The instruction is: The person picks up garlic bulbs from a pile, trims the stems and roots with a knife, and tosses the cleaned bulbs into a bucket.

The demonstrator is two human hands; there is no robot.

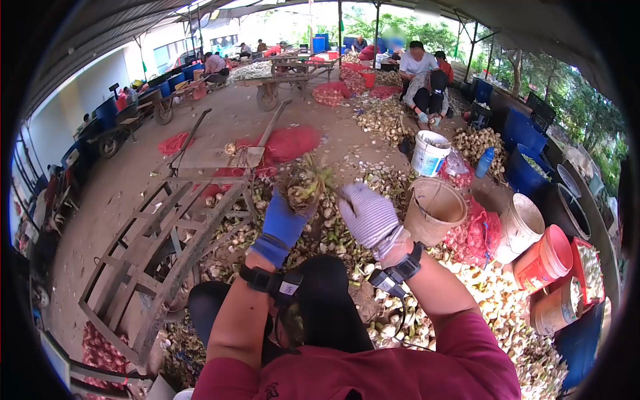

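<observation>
1. Left hand (280, 223) clamps its fingers on the garlic plant (305, 192), raised between both hands; a steady hold likely helps
2. Right hand (367, 215): fingers curled, grip I cannot tell; best angled clear

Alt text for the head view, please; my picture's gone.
A blue-gloved left hand holds a leafy brown-green clump, apparently garlic, with a striped-gloved right hand close beside it. Loose garlic lies below; a cart frame stands left, buckets right. Other people are in the background.
</observation>
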